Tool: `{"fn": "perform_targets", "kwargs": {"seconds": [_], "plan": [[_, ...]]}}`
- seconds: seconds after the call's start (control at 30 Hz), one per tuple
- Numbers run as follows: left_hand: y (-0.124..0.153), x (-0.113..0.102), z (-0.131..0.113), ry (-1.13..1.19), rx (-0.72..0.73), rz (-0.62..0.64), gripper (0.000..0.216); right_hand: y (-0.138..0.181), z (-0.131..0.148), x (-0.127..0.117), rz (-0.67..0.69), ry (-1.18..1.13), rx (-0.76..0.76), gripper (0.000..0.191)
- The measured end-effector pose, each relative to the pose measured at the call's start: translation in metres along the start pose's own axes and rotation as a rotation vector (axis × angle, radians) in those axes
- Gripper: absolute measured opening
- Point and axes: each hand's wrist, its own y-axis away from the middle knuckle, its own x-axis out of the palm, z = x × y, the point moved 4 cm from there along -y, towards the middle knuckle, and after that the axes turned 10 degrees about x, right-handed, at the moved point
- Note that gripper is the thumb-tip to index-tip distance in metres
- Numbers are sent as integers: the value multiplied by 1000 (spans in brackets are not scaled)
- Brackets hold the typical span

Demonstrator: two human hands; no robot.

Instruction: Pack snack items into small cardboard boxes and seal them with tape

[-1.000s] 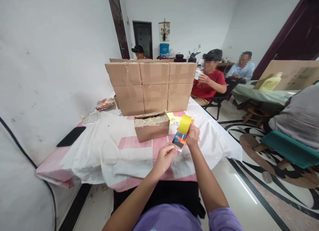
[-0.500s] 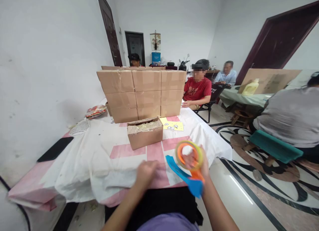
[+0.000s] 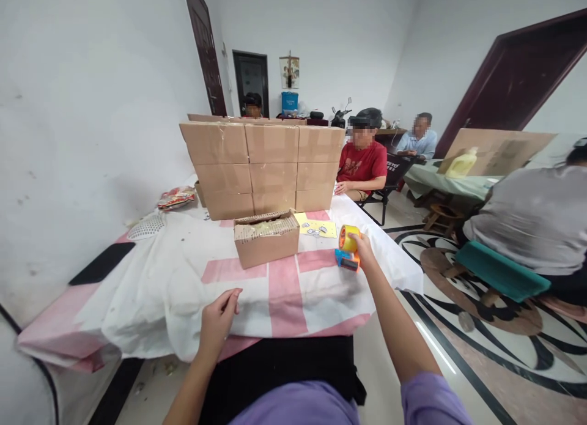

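A tape dispenser in blue and orange, loaded with a roll of yellow tape, is in the grip of my right hand over the right side of the table. My left hand is at the table's near edge, its fingers curled together with nothing visible in them. Between and beyond my hands stands a small cardboard box, its top open and crumpled yellowish material showing inside. Beside that box lies a yellow printed sheet, to the left of the dispenser.
A wall of stacked cardboard boxes rises behind the small box. The table has a pink and white cloth. At left lie a black flat object, a white perforated piece and a snack packet. A person in red sits beyond.
My right hand has moved forward and away from me with the tape dispenser, turning it. My left hand has shifted left, farther from the dispenser.
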Motion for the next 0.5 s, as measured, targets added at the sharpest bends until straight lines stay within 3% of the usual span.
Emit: {"fn": "perform_targets", "kwargs": {"seconds": [0.2,0.3,0.4,0.5], "plan": [[10,2,17,27,-65,34,51,-48,-25,12,-6,120,20,48],[14,3,22,22,-91,48,53,-58,-30,2,-87,238,28,52],[17,6,25,15,-112,50,56,-64,-25,-13,-204,353,-12,68],[19,10,27,22,-110,58,57,-65,-17,-22,-233,442,-66,73]]}}
